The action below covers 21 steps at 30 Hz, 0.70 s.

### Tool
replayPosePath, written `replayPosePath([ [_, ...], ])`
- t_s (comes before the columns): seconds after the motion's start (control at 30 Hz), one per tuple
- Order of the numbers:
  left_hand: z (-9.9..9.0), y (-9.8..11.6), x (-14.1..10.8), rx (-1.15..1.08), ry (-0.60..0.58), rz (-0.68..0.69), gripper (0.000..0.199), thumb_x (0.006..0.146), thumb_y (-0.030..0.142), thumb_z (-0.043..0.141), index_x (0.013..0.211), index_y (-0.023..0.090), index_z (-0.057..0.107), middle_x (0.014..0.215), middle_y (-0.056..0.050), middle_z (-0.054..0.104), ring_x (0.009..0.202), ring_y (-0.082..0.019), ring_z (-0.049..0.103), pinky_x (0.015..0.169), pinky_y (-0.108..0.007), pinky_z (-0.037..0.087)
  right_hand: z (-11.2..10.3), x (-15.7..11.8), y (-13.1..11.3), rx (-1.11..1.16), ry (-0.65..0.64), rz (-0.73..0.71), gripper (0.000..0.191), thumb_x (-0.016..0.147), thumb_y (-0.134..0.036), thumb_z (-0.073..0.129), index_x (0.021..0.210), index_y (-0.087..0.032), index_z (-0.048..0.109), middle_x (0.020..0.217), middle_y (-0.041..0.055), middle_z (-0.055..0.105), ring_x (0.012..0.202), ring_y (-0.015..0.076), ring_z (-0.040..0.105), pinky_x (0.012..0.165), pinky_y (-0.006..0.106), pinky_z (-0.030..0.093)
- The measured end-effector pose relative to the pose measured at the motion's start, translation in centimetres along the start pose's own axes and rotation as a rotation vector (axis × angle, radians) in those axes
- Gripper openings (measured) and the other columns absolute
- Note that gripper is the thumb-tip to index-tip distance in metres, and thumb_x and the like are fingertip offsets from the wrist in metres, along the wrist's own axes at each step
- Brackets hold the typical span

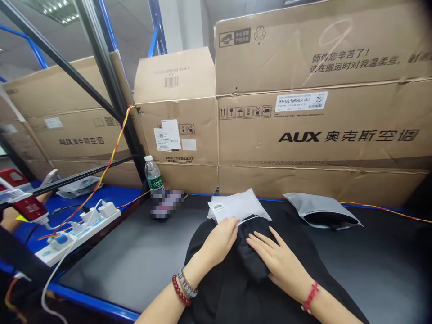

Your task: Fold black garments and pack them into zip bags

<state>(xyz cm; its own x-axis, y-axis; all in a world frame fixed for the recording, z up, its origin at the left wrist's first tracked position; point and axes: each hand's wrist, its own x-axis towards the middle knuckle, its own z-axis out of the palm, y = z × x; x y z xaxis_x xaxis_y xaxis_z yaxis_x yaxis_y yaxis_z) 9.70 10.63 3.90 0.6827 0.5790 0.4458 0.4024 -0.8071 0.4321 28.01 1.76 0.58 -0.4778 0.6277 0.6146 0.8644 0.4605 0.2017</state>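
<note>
Centrally, the black table [141, 247] bears a frosted plastic bag [245, 204], black cloth [251, 258] bunched at its mouth; the left hand [218, 241] pinches the bag's edge, while the right hand [281, 258] covers the cloth, fingers spread, grip impossible to tell.

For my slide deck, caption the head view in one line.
Left hand at the edge of a white bag, right hand spread on black cloth, cardboard boxes behind.

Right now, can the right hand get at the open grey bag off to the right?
Likely yes: the right hand lies spread on the black cloth, and only cloth and tabletop seem to separate it from the grey bag. Nothing upright blocks the way.
</note>
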Motion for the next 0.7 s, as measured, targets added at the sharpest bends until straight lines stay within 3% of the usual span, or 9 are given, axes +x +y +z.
replayPosePath([
  [0.2, -0.1, 0.2, -0.2, -0.049, -0.007, 0.094, 0.021, 0.092, 0.013, 0.033, 0.097, 0.018, 0.053, 0.121, -0.007, 0.061, 0.124, -0.02, 0.046, 0.107, -0.039, 0.035, -1.0, 0.1, 0.9, -0.08, 0.094, -0.137, 0.062, 0.063, 0.008, 0.031, 0.114, -0.016, 0.056, 0.11, 0.003, 0.068, 0.103, 0.0173, 0.061, 0.092, 0.042, 0.049],
  [0.37, -0.6, 0.4, -0.3, -0.073, 0.05, 0.129, 0.022, 0.093, 0.015, 0.034, 0.101, 0.018, 0.054, 0.122, -0.006, 0.06, 0.128, -0.019, 0.041, 0.108, -0.04, 0.034, -1.7, 0.3, 1.0, -0.109, 0.118, -0.021, 0.066, 0.059, 0.012, 0.029, 0.113, -0.013, 0.057, 0.128, 0.0149, 0.055, 0.118, 0.0185, 0.051, 0.093, 0.037, 0.049],
  [0.5, -0.5, 0.7, -0.4, -0.049, 0.011, 0.162, 0.025, 0.091, 0.012, 0.035, 0.106, 0.02, 0.053, 0.123, -0.005, 0.06, 0.128, -0.02, 0.041, 0.109, -0.045, 0.031, -1.7, 0.4, 0.7, -0.099, 0.069, 0.029, 0.068, 0.054, 0.012, 0.029, 0.111, -0.013, 0.057, 0.134, 0.0222, 0.046, 0.116, 0.0192, 0.053, 0.088, 0.035, 0.051],
  [0.7, -0.1, 0.8, -0.7, -0.014, 0.013, 0.243, 0.021, 0.09, 0.011, 0.035, 0.095, 0.022, 0.053, 0.122, -0.002, 0.061, 0.125, -0.02, 0.045, 0.109, -0.045, 0.031, -1.3, 0.1, 0.9, -0.004, 0.029, 0.067, 0.07, 0.051, 0.007, 0.034, 0.115, -0.015, 0.054, 0.13, 0.015, 0.052, 0.111, 0.0201, 0.057, 0.084, 0.038, 0.052],
])
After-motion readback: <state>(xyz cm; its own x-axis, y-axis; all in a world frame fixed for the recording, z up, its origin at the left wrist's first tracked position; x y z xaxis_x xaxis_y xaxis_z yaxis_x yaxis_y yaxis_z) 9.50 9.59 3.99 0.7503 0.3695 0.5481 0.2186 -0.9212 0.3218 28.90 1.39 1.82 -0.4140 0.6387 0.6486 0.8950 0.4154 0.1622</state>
